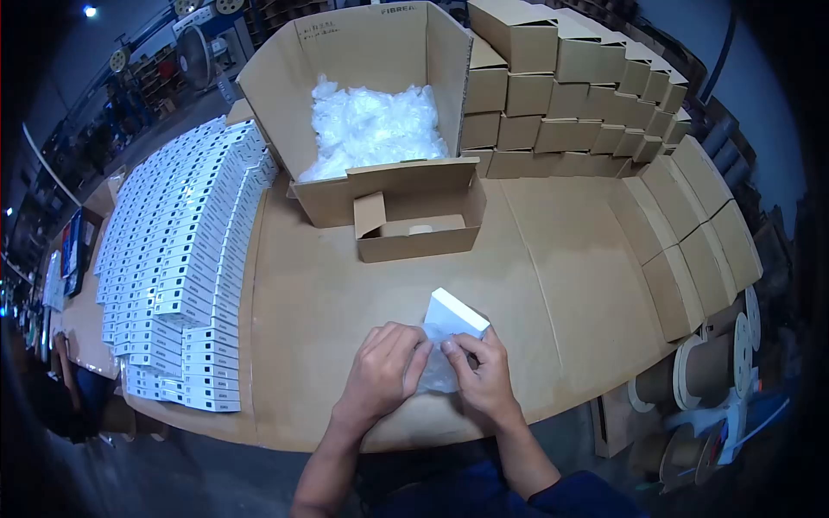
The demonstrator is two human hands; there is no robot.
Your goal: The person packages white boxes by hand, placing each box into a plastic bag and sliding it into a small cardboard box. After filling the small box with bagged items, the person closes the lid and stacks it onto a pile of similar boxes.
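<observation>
Near the table's front edge, a small white box (455, 314) stands tilted between my hands, partly inside a clear plastic bag (438, 373). My left hand (385, 367) has its fingers closed on the bag's left side. On the right, my right hand (484, 373) pinches the plastic just below the box, thumb and fingertips together. An open cardboard box (420, 244) sits beyond my hands, with a small white item at its bottom. Behind it a large carton (354, 52) holds a heap of clear plastic bags (376, 125).
Stacked white boxes (186, 259) fill the table's left side. Brown cartons (553, 121) are piled at the back right, with more along the right edge (691, 233). Cable spools (712, 371) stand beyond the right edge. A person's arm (67, 371) shows at far left.
</observation>
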